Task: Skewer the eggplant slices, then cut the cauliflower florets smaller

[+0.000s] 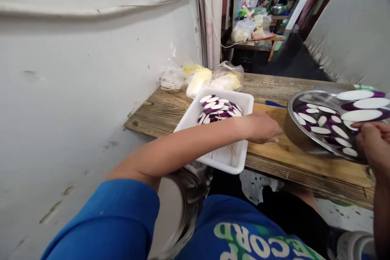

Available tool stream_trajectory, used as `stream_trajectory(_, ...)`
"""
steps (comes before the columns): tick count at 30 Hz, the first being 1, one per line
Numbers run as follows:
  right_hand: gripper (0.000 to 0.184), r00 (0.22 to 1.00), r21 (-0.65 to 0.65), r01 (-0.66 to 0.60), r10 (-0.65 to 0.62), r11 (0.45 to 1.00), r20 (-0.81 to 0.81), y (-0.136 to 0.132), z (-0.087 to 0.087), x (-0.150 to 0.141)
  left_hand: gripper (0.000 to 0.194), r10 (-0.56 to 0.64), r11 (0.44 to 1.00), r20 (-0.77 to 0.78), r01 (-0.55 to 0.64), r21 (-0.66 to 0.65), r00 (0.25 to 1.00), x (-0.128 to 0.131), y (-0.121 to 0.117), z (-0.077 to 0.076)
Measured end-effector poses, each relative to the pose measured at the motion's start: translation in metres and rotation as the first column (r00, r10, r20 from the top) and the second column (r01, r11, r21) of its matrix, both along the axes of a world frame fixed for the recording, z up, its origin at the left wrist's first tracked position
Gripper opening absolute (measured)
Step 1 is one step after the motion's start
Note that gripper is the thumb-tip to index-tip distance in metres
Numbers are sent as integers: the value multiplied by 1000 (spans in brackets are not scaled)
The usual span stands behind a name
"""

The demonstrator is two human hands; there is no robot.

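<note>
One blue shirt (185,229) lies nearest, its white and green letters upside down to the view; they seem to spell "RECORD", with more lettering below that is cut off. Beyond it, the right hand (376,142), at the right edge of view, is nearly closed, thumb and fingers pinched at the lower edge of the held eggplant slices (361,114). Those slices lie one above another over the right side of the metal bowl (291,130), long axes running left to right, pale tips to the left, purple ends to the right, white cut faces toward the camera. The left hand (263,128) reaches across the white tray (240,160) with its fingers curled down over the wooden board (266,150); whether it grips anything or touches the board is hidden. A strip of bare board separates the tray from the bowl, and the tray's near corner juts past the front edge of the wooden table (155,115). Thin sticks (233,150) lie at the tray's near end, more eggplant pieces (219,107) at its far end, and loose slices (319,130) fill the bowl. Farther off, a blue strip (276,104) lies beside the bowl and plastic bags (227,79) sit behind the tray; in the back room, a masked person (268,0) sits near another metal bowl (279,9).
</note>
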State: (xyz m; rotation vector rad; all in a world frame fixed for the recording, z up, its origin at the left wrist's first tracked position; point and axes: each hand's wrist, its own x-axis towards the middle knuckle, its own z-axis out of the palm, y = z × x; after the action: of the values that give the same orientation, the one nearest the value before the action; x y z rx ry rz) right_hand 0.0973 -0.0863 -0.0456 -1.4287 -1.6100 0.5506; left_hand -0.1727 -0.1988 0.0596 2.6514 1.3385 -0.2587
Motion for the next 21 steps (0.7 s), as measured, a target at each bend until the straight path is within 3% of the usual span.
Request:
stream_trajectory(3, 34, 996, -61, -15, 10, 998, -93, -6, 9, -3, 28, 84, 993, -114, -92, -70, 990, -2, 2, -9)
stream_trajectory(6, 28, 991, -106, -62, 48, 992, -129, -6, 10, -2, 31, 165, 984, -193, -176, -40, 967, -5, 4, -17)
stream_trajectory(12, 29, 986, 4, -167, 167, 986, 28, -10, 12, -2, 21, 74, 996, -301, -84, -20, 951, -10, 14, -31)
stream_trajectory(14, 30, 983, 36, -181, 179, 983, 40, -13, 14, -4, 21, 137, 985, -258, -159, -69, 956, -6, 23, -28)
stream_trajectory(16, 31, 982, 34, -182, 184, 983, -46, -15, 14, -5, 24, 286, 949, -58, -291, -122, 956, 4, 38, -23)
stream_trajectory(17, 31, 976, 23, -191, 193, 981, -101, -15, 14, -5, 28, 395, 910, 82, -378, -170, 915, 11, 47, -21)
stream_trajectory(18, 31, 967, 11, -210, 209, 978, -146, -15, 14, -4, 32, 520, 849, 216, -471, -241, 826, 19, 56, -20)
stream_trajectory(19, 31, 958, 1, -233, 230, 972, -173, -15, 13, -3, 37, 643, 764, 316, -554, -331, 698, 28, 66, -21)
stream_trajectory(21, 30, 947, 6, -268, 265, 963, -179, -15, 13, -1, 39, 819, 574, 371, -647, -502, 439, 43, 83, -28)
